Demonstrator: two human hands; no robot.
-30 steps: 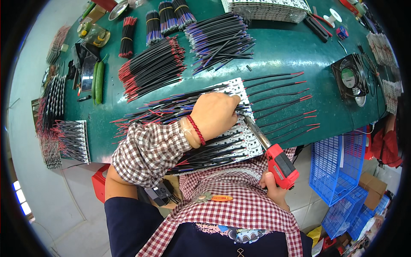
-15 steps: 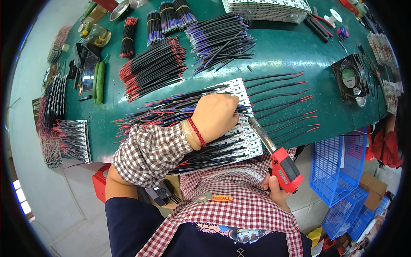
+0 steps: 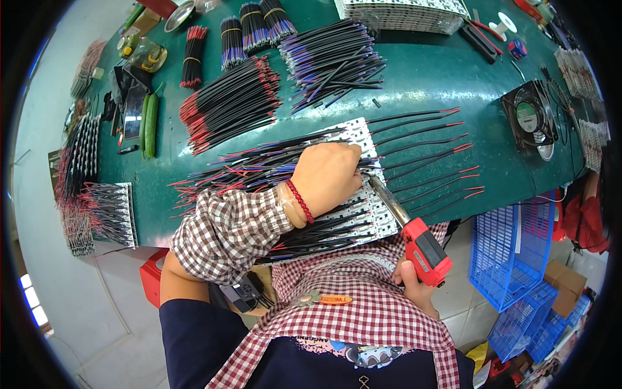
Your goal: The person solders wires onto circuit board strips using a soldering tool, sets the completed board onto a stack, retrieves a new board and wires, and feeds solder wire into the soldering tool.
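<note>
A white circuit board panel [image 3: 382,217] lies at the table's near edge, with black, red-tipped wires [image 3: 233,172] fanning out to its left and more wires [image 3: 427,152] to its right. My left hand [image 3: 327,172] is closed in a pinch over the panel's middle; what its fingertips grip is hidden beneath the hand. My right hand [image 3: 416,288] holds a red-and-black soldering gun [image 3: 424,249] by its handle, its thumb showing below the body. The iron's metal tip points up and left, at the panel just beside my left fingertips.
Loose wire piles [image 3: 230,100] and banded wire bundles [image 3: 243,32] lie on the green table [image 3: 447,78]. Stacked panels [image 3: 402,16] stand at the back, a small fan [image 3: 528,117] at right. Cucumbers [image 3: 150,123] and wired panels [image 3: 113,211] are at left, blue baskets [image 3: 512,253] below right.
My right hand has shifted the soldering gun slightly left and up, bringing its tip closer to my left fingertips. My left hand has stayed nearly in place.
</note>
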